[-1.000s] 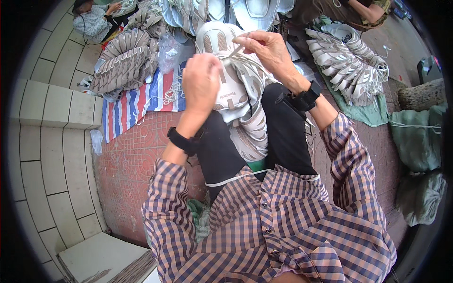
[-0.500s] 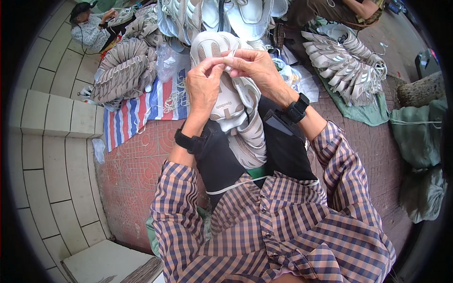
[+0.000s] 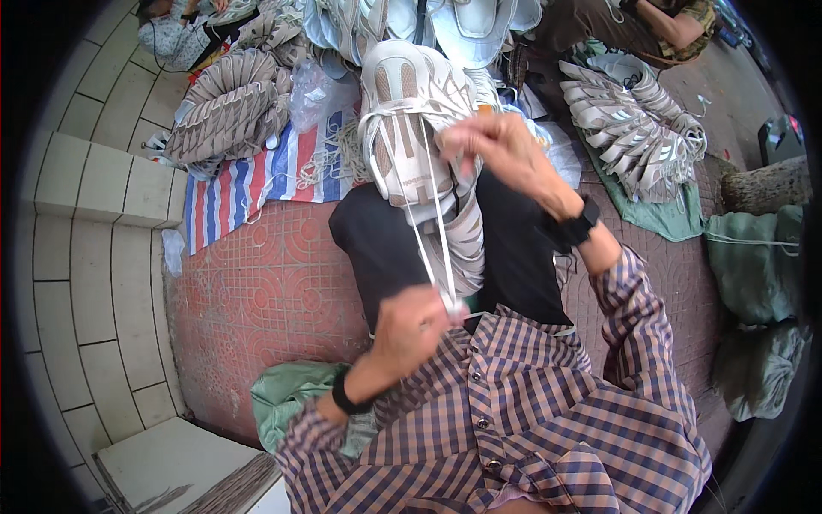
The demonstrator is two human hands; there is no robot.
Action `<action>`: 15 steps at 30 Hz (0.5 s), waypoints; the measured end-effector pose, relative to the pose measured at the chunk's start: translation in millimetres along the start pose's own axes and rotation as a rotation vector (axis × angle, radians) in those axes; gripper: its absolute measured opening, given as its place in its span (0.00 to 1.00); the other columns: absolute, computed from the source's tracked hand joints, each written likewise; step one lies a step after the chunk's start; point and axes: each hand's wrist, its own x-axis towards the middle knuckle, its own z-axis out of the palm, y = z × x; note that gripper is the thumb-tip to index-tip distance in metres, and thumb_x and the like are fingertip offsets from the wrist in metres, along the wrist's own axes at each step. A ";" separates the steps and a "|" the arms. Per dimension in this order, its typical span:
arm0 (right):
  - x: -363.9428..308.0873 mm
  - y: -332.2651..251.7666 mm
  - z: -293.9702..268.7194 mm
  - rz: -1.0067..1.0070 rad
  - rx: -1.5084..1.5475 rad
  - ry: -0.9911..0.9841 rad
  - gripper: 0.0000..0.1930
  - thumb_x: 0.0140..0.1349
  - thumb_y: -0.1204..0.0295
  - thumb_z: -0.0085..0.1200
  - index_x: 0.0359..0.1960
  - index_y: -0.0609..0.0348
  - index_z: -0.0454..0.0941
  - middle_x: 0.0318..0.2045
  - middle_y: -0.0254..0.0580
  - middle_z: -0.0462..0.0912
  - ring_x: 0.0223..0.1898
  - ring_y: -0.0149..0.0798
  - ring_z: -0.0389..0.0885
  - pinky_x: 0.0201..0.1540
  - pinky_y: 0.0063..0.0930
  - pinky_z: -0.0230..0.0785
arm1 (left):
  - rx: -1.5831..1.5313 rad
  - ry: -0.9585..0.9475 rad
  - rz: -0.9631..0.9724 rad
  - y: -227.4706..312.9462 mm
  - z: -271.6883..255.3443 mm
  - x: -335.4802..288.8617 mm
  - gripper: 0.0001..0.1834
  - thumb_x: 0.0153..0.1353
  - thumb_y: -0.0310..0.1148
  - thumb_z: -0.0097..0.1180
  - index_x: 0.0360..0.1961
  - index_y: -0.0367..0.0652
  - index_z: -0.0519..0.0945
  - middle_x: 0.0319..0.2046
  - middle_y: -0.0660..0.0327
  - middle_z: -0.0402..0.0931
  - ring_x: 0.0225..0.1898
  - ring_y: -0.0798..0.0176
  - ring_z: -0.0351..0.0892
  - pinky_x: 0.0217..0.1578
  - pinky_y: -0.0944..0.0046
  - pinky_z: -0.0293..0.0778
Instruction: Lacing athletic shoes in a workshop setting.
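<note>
A beige and white shoe upper (image 3: 402,171) rests over my knees on top of a row of similar uppers (image 3: 462,248). White laces (image 3: 441,231) run taut from it toward my body. Their near ends are in my left hand (image 3: 413,325), which is closed and slightly blurred in front of my shirt. My right hand (image 3: 505,154) is raised at the upper's right edge, its bent fingertips smeared by motion; whether it holds anything is hidden by the blur. Another lace strand (image 3: 402,105) crosses the upper near its toe end.
Light-coloured uppers (image 3: 467,30) are heaped ahead. Bundles of uppers lie at left (image 3: 227,111) and right (image 3: 634,120). Loose laces (image 3: 338,158) lie on a striped sheet (image 3: 231,201). Green sacks (image 3: 753,248) stand right; a tiled wall (image 3: 94,257) runs left. Two other people sit beyond.
My hands were together over the upper's middle, fingers pinched. Now the left has drawn back toward my body, stretching the laces, and the right has shifted right and slightly nearer.
</note>
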 end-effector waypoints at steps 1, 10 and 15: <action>8.8 2.4 -7.1 -0.089 -0.098 0.112 0.12 0.63 0.69 0.50 0.37 0.66 0.80 0.27 0.38 0.82 0.22 0.24 0.76 0.27 0.16 0.69 | -0.218 0.041 -0.038 15.3 4.4 -12.9 0.03 0.52 0.25 0.57 0.29 0.39 0.81 0.25 0.55 0.78 0.26 0.61 0.78 0.29 0.64 0.71; -57.2 -39.4 48.5 0.158 0.161 -0.418 0.13 0.61 0.66 0.54 0.40 0.62 0.80 0.26 0.34 0.79 0.22 0.21 0.71 0.26 0.16 0.66 | -0.700 0.449 -0.188 8.2 -3.2 -10.5 0.09 0.62 0.25 0.50 0.39 0.29 0.77 0.29 0.57 0.80 0.33 0.68 0.79 0.38 0.70 0.74; -88.6 -28.4 75.5 0.054 0.333 -0.202 0.06 0.55 0.74 0.60 0.31 0.65 0.80 0.25 0.30 0.73 0.26 0.23 0.73 0.29 0.17 0.65 | -0.451 0.409 -0.185 6.2 12.3 -2.5 0.08 0.60 0.27 0.53 0.36 0.34 0.79 0.26 0.58 0.80 0.30 0.71 0.78 0.32 0.70 0.72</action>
